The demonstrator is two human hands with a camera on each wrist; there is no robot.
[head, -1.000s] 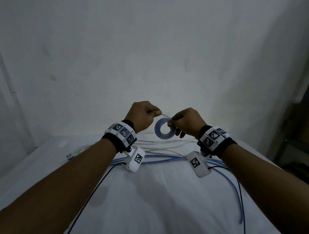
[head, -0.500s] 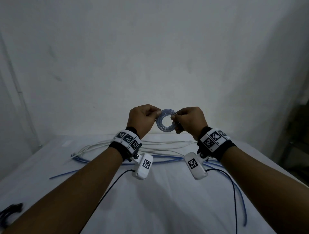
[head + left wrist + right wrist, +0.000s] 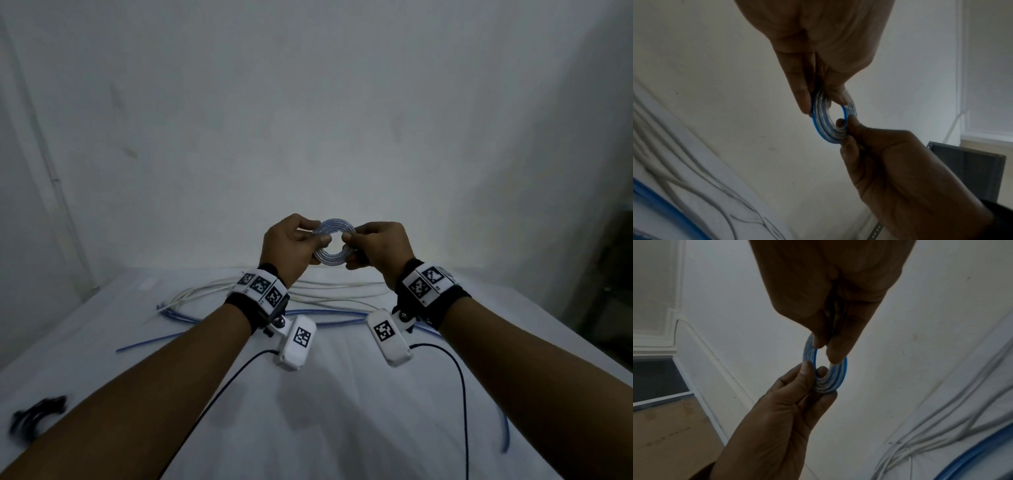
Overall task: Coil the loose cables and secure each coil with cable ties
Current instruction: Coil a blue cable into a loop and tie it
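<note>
A small flat ring (image 3: 333, 224), clear with blue bands and wound like a tape roll or tight coil, is held up in the air over the table. My left hand (image 3: 310, 236) pinches its left side between thumb and fingers. My right hand (image 3: 349, 240) pinches its right side. The left wrist view shows the ring (image 3: 822, 129) edge-on between the left hand (image 3: 824, 102) above and the right hand (image 3: 844, 131) below. In the right wrist view a thin dark thing sits between the fingers of the right hand (image 3: 826, 350), which is above the ring (image 3: 836, 379).
Loose white cables (image 3: 329, 287) and a blue cable (image 3: 329, 313) lie across the far half of the white-covered table (image 3: 325, 428). The blue cable runs down the right side (image 3: 505, 431). A small black bundle (image 3: 34, 414) lies at the near left edge. A wall stands close behind.
Both hands have lifted the ring higher. A second ago the left hand pinched a thin strip leading off the ring; now it pinches the ring's own rim.
</note>
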